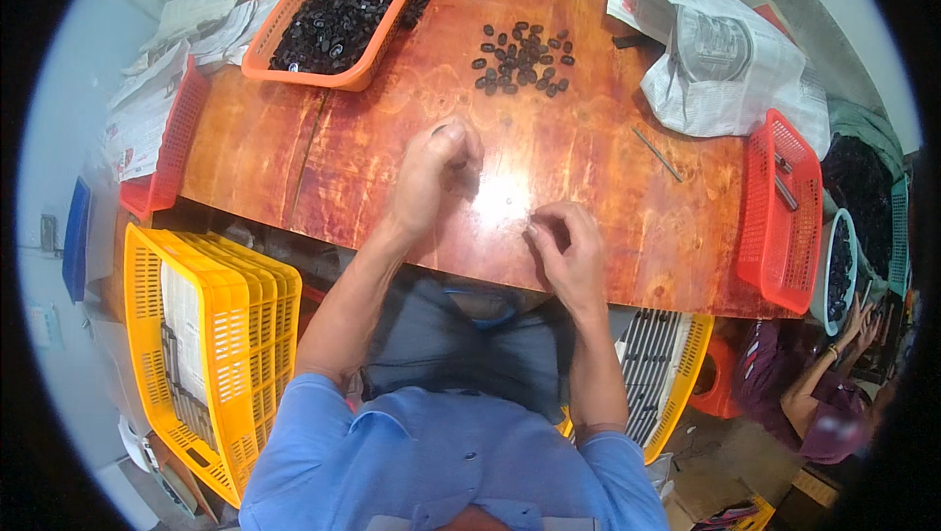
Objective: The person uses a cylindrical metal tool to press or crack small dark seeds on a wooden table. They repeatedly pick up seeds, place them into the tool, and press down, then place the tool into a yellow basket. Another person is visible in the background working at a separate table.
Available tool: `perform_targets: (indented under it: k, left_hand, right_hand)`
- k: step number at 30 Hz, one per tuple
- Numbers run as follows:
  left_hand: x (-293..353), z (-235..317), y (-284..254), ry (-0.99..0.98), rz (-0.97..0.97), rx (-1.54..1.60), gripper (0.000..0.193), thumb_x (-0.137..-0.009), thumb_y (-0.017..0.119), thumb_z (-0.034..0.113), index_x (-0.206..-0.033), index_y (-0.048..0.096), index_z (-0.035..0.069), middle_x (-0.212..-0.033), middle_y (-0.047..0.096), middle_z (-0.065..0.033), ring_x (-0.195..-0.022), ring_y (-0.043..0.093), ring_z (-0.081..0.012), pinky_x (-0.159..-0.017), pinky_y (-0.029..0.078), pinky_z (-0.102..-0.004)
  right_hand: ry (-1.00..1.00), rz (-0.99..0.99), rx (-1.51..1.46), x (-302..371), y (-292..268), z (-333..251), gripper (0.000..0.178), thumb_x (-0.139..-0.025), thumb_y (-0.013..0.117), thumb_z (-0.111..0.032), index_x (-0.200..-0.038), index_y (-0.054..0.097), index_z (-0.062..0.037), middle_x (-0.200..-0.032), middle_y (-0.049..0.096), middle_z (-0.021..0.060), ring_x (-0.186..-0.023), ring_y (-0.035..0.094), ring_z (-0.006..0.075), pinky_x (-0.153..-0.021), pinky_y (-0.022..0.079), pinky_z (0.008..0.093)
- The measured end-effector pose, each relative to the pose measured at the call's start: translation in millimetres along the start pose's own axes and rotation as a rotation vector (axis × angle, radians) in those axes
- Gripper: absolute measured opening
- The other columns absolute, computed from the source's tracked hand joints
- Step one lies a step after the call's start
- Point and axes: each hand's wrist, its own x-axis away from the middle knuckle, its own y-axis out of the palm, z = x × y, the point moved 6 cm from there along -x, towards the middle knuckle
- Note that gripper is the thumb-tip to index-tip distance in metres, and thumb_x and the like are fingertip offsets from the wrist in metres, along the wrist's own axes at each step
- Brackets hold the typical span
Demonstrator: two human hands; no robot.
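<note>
Over the wooden table [392, 154], my left hand [436, 173] is curled into a fist, thumb against the fingers. A bit of something dark shows by its thumb, too small to name. Lower and to the right, my right hand [571, 252] has its thumb and forefinger bent toward each other near the table's front edge. Whatever lies between those fingertips is hidden. Beyond both hands, a loose cluster of small black oval pieces [524, 59] is spread on the tabletop.
An orange basket [257, 59] full of black pieces stands far left. Right are a thin metal rod [657, 154], newspaper [725, 51] and a red basket [769, 276] holding metal tools. Yellow crates [211, 335] stand below left. Another person [833, 418] works at the lower right.
</note>
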Motion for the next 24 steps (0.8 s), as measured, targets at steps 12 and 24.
perform_targets:
  k: [12,24]
  left_hand:
    - [6.3,-5.0,-14.5,0.029,-0.066,0.041,0.036,-0.099,0.047,0.039,-0.083,0.053,0.007,-0.076,0.053,-0.0045,-0.072,0.053,-0.0166,-0.068,0.043,-0.0308]
    - [13.4,-12.9,24.9,-0.248,0.085,0.782,0.042,-0.105,0.046,0.049,-0.095,0.056,0.009,-0.077,0.053,-0.0086,-0.08,0.053,-0.0258,-0.084,0.046,-0.0425]
  right_hand:
    - [-0.005,0.027,-0.04,-4.0,-2.2,4.5,0.015,-0.083,0.075,-0.009,-0.096,0.068,-0.0045,-0.093,0.068,0.0116,-0.092,0.064,0.0316,-0.085,0.049,0.0403]
    - [0.112,-0.138,-0.349,6.1,2.6,-4.8,0.044,-0.082,0.077,-0.011,-0.123,0.062,-0.0013,-0.106,0.068,0.0157,-0.104,0.067,0.0299,-0.095,0.05,0.0393]
